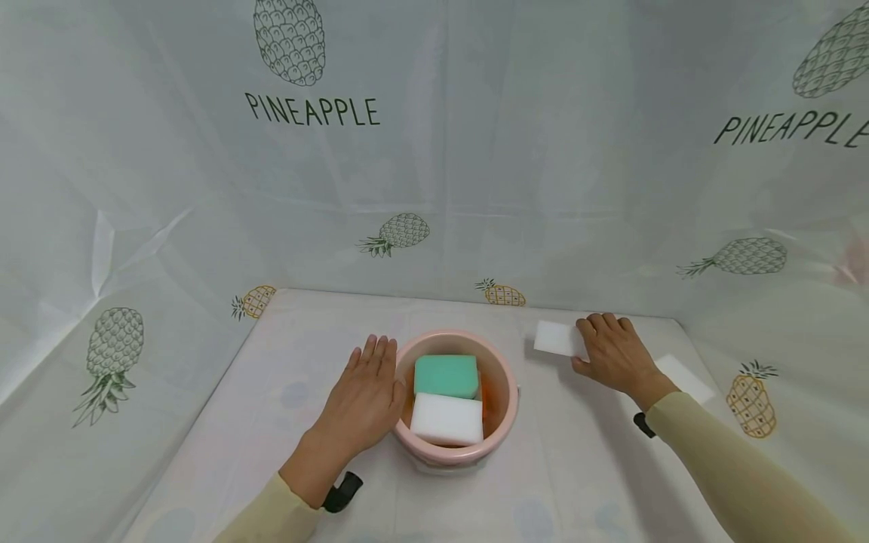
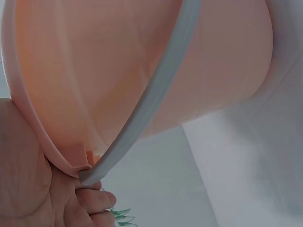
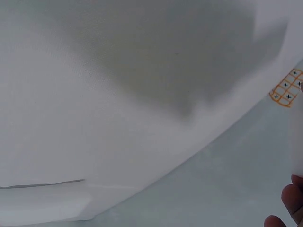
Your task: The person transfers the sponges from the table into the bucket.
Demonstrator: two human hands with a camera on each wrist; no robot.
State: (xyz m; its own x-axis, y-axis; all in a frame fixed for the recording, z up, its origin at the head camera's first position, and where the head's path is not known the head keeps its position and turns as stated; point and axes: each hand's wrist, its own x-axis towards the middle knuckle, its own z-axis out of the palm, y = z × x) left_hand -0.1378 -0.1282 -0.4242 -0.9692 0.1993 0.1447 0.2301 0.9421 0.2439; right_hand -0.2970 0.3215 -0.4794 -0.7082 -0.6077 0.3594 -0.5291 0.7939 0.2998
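Observation:
A pink bucket [image 1: 444,455] holds a green sponge [image 1: 446,375] and, nearer me, a white sponge [image 1: 446,420]. With its fingers extended, my left hand [image 1: 360,403] lies at the bucket's left rim. The left wrist view shows that palm against the rim, beside the end of the grey handle [image 2: 147,101]. To the right of the bucket, my right hand [image 1: 614,354] grips another white sponge [image 1: 557,338] by its right end, above the table. Only a strip of this sponge and some fingertips [image 3: 291,198] show in the right wrist view.
One more white sponge [image 1: 684,379] lies on the table's right side, partly behind my right forearm. The table [image 1: 305,339] has a pale cover. Pineapple-printed sheeting [image 1: 434,166] rises behind it and along both sides.

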